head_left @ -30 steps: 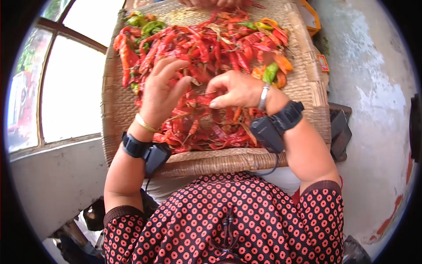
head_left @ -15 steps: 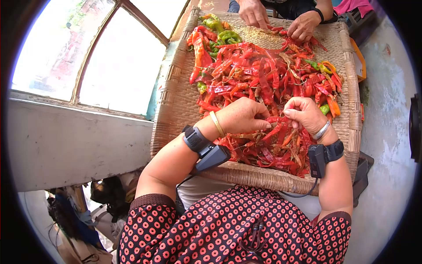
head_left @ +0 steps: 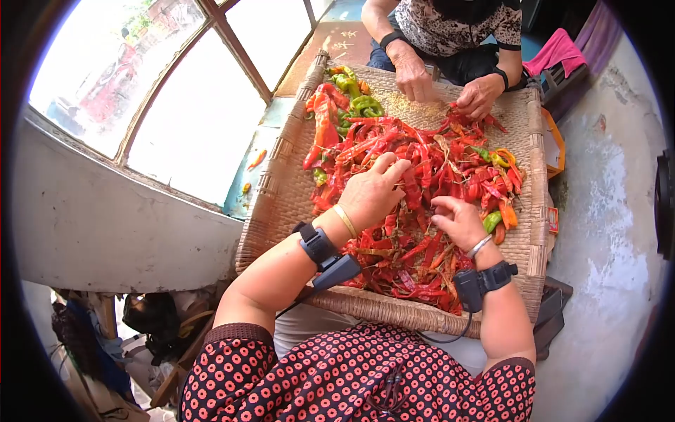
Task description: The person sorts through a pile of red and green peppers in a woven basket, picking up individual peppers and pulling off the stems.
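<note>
Red chili peppers (head_left: 422, 246), some wrinkled and dried, lie heaped in a large woven tray (head_left: 538, 232). My left hand (head_left: 376, 193) is over the middle of the heap, its fingers apart and their tips close to the red peppers; I see nothing held in it. To its right, my right hand (head_left: 460, 221) hovers low above the pile with fingers loosely bent and a gap between thumb and forefinger. No pepper shows in it. Green peppers (head_left: 367, 106) rest at the tray's far left, and another green pepper (head_left: 492, 221) is just beyond my right hand.
Across the tray, another person's hands (head_left: 479, 96) work at the far edge, near pale seeds (head_left: 415, 111). A window (head_left: 183, 105) and ledge (head_left: 246, 183) run along the left. An orange box (head_left: 554, 144) stands by the right rim, near the wall (head_left: 605, 211).
My hands have moved apart. The left reached farther over the heap and its fingers spread; the right loosened from its pinch. The view tilted up, showing more of the other person.
</note>
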A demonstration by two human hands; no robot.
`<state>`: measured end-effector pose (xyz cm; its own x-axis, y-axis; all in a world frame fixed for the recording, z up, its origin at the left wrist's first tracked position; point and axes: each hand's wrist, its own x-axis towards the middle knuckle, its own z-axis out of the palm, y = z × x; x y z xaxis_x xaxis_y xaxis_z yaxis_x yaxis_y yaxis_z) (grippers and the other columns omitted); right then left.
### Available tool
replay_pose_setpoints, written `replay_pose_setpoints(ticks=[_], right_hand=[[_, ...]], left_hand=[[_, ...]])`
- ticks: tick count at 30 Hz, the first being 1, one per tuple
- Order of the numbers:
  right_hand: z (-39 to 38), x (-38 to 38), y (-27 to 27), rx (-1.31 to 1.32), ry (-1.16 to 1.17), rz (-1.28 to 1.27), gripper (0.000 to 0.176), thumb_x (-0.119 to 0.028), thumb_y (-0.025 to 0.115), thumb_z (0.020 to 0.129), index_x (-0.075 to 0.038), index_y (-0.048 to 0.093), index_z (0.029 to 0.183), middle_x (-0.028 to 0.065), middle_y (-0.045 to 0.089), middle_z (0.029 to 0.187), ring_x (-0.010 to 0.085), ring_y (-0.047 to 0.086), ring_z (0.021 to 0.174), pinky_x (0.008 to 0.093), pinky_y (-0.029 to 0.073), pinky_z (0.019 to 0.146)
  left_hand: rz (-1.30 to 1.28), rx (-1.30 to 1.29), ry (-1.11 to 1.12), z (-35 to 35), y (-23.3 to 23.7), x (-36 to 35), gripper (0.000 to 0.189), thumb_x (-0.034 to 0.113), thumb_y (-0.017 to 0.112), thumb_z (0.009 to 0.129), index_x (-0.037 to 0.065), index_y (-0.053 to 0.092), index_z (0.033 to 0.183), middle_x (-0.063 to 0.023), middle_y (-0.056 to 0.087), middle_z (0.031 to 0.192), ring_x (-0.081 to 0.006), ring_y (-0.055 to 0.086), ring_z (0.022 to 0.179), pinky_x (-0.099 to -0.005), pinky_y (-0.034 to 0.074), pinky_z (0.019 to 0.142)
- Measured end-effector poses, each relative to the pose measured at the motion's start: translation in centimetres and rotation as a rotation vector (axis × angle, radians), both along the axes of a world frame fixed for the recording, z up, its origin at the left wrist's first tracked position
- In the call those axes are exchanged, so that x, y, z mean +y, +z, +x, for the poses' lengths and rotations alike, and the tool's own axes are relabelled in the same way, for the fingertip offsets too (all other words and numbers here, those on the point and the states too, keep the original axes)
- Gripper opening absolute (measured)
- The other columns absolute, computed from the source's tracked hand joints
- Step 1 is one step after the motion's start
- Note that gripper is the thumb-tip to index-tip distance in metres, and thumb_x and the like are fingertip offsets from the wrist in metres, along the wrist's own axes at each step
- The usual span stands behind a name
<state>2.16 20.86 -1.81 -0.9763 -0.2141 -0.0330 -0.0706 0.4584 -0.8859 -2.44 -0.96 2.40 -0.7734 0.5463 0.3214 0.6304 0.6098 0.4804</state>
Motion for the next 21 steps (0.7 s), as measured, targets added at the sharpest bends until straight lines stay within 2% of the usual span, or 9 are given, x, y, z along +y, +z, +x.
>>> replay_pose_setpoints(ticks=[2, 4, 8, 10, 12, 13, 14, 18, 21], right_hand=[[0.6, -1.5, 1.3, -0.034, 0.103, 0.132, 0.041, -0.012, 0.063, 0.071, -0.004, 0.052, 0.109, 0.0113, 0.056, 0.1, 0.016, 0.059, 0.068, 0.0282, 0.048, 0.065], [0.7, -2.3, 1.1, -0.006, 0.117, 0.154, 0.045, -0.013, 0.063, 0.071, -0.004, 0.049, 0.113, 0.0127, 0.055, 0.102, 0.0164, 0.059, 0.066, 0.0286, 0.048, 0.065], [0.4, -2.6, -2.1, -0.241, -0.174, -0.18, 0.049, -0.008, 0.062, 0.071, -0.002, 0.044, 0.116, 0.0123, 0.054, 0.099, 0.0105, 0.057, 0.067, 0.0257, 0.046, 0.063], [0.8, -3.0, -0.6, -0.228, -0.146, -0.146, 0.044, -0.008, 0.063, 0.071, -0.001, 0.047, 0.111, 0.0095, 0.056, 0.095, 0.009, 0.057, 0.068, 0.0243, 0.046, 0.061], [0.9, -3.4, 1.0, -0.165, 0.029, 0.197, 0.036, -0.009, 0.063, 0.072, -0.001, 0.052, 0.105, 0.0056, 0.059, 0.087, 0.0087, 0.056, 0.066, 0.024, 0.046, 0.061], [0.7, -3.3, -1.1, 0.106, 0.023, 0.165, 0.037, -0.021, 0.068, 0.067, -0.004, 0.058, 0.098, 0.0092, 0.06, 0.077, 0.0145, 0.057, 0.06, 0.0273, 0.046, 0.06], [0.6, -2.9, -1.5, 0.108, 0.027, 0.167, 0.037, -0.021, 0.068, 0.067, -0.004, 0.058, 0.098, 0.0092, 0.06, 0.077, 0.0145, 0.057, 0.06, 0.0273, 0.046, 0.06], [0.5, -2.1, 2.8, -0.287, 0.036, -0.074, 0.021, -0.016, 0.061, 0.074, -0.002, 0.061, 0.09, 0.0014, 0.057, 0.065, 0.0082, 0.053, 0.055, 0.0231, 0.045, 0.053], [0.0, 0.4, 4.4, -0.382, 0.076, -0.008, 0.014, -0.011, 0.058, 0.077, -0.001, 0.061, 0.085, -0.0007, 0.054, 0.063, 0.0064, 0.051, 0.051, 0.0211, 0.043, 0.047]], left_hand=[[-0.071, -0.142, 0.111, -0.3, -0.7, 0.2, 0.049, 0.015, 0.062, 0.071, 0.011, 0.044, 0.116, -0.0148, 0.048, 0.11, -0.0337, 0.056, 0.087, -0.0397, 0.048, 0.07], [-0.029, -0.17, -0.038, -0.5, -1.7, 0.0, 0.05, 0.014, 0.063, 0.07, 0.011, 0.044, 0.116, -0.0161, 0.049, 0.108, -0.0337, 0.056, 0.087, -0.0399, 0.048, 0.071], [-0.071, -0.261, -0.144, 0.0, -2.5, 0.5, 0.035, 0.014, 0.063, 0.069, 0.009, 0.054, 0.103, -0.0144, 0.056, 0.101, -0.0306, 0.058, 0.085, -0.0376, 0.047, 0.072], [0.02, -0.295, -0.197, 0.2, -2.6, 0.5, 0.03, 0.015, 0.063, 0.069, 0.008, 0.057, 0.098, -0.0136, 0.06, 0.091, -0.0293, 0.059, 0.082, -0.0358, 0.047, 0.072], [0.076, -0.282, -0.193, 0.6, -2.1, 0.5, 0.025, 0.016, 0.063, 0.07, 0.006, 0.059, 0.093, -0.013, 0.062, 0.08, -0.0278, 0.06, 0.077, -0.0339, 0.048, 0.069], [0.078, -0.342, -0.198, 0.8, -1.8, 0.5, 0.025, 0.016, 0.062, 0.071, 0.006, 0.059, 0.093, -0.0131, 0.062, 0.078, -0.0274, 0.061, 0.074, -0.0336, 0.048, 0.067], [0.079, -0.401, -0.204, 0.9, -1.4, 0.5, 0.024, 0.017, 0.062, 0.072, 0.005, 0.06, 0.093, -0.0131, 0.062, 0.076, -0.027, 0.061, 0.072, -0.0334, 0.048, 0.065], [0.106, -0.36, -0.162, 1.2, -0.1, 0.1, 0.029, 0.017, 0.061, 0.073, 0.006, 0.056, 0.1, -0.0127, 0.063, 0.076, -0.027, 0.062, 0.068, -0.034, 0.049, 0.062], [0.076, -0.362, -0.127, 0.7, 0.0, -0.6, 0.033, 0.016, 0.059, 0.074, 0.008, 0.052, 0.106, -0.0134, 0.063, 0.077, -0.0297, 0.061, 0.068, -0.0371, 0.048, 0.061]])
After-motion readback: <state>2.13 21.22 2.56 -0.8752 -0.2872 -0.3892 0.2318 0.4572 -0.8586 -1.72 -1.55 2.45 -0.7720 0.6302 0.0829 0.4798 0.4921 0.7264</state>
